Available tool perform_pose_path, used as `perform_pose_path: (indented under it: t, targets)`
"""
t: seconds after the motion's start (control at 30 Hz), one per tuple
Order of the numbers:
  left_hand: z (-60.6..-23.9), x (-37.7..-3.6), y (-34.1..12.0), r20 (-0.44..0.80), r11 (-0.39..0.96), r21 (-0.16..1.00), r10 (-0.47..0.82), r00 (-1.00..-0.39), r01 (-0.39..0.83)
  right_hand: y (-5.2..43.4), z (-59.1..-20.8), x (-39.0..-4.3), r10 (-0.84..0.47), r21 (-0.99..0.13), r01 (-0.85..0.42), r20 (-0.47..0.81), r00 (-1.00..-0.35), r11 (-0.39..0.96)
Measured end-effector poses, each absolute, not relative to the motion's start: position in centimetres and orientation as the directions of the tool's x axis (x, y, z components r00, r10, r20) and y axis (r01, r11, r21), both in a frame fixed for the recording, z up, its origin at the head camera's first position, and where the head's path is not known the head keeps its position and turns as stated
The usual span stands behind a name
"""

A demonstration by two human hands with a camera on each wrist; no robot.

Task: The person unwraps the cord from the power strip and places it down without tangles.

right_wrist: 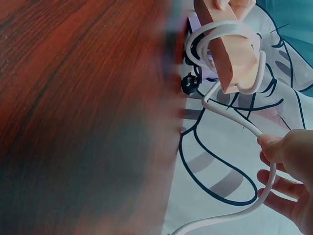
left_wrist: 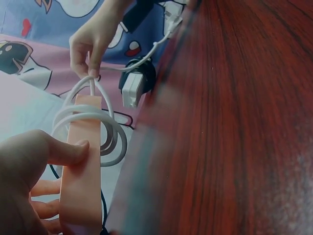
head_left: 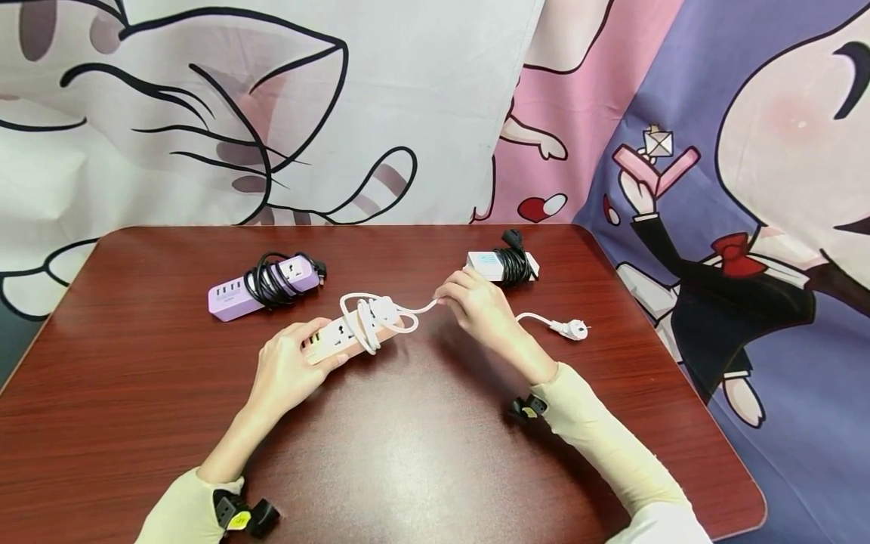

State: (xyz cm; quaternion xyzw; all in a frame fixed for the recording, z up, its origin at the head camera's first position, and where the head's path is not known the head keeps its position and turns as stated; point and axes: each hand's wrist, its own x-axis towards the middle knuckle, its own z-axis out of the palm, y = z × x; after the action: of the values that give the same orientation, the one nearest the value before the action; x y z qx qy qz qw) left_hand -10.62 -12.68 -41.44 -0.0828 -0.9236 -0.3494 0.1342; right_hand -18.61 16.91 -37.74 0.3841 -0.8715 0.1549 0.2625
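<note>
Peach power strip held over the middle of the table, its white cord partly wound round it.

The peach power strip (head_left: pixel 343 336) sits in the left hand (head_left: pixel 285 370), thumb and fingers curled round its near end. Loops of white cord (head_left: pixel 370 317) circle the strip; the right hand (head_left: pixel 479 302) pinches the cord just beside it, and the plug (head_left: pixel 571 328) lies on the brown table (head_left: pixel 408 453). Farther back rest a purple power strip (head_left: pixel 261 285) and a white power strip (head_left: pixel 503 264), both wrapped in black cord.
</note>
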Motion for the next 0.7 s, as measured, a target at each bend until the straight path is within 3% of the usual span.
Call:
perform_pose_path:
  t: [0.27, 0.7]
  targets:
    - [-41.52, -10.68, -12.75, 0.289, 0.749, 0.616, 0.074, -0.954, 0.244, 17.09, -37.40, -18.48, -0.545, -0.082, -0.733, 0.616, -0.570, 0.675]
    - [-41.62, -10.71, -12.91, 0.292, 0.755, 0.606, 0.084, -0.953, 0.252, 17.56, -36.73, -17.92, -0.521, -0.074, -0.754, 0.678, -0.519, 0.653]
